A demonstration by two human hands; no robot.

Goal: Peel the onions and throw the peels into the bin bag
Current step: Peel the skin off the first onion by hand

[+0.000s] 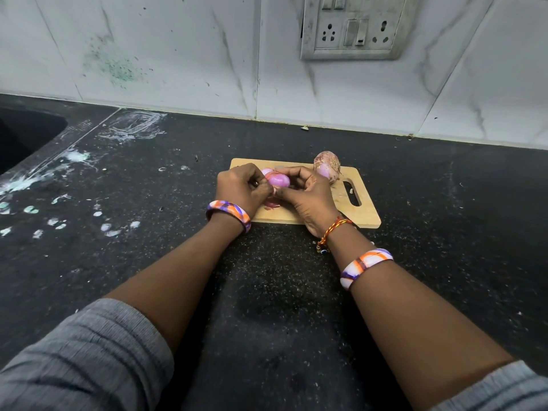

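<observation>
On board (363,216): two hands (278,192) gripping one onion (278,180); one unpeeled (326,166).

Black speckled stone table (267,292), smeared with white residue (130,126) and pale blotches towards left. Dark recessed sink (23,134) at far left edge. White marble-patterned wall tiles (178,54) behind, flecked with green spots (115,66). Grimy grey switch-and-socket plate (354,28) mounted upper right. Even, diffuse lighting.
</observation>
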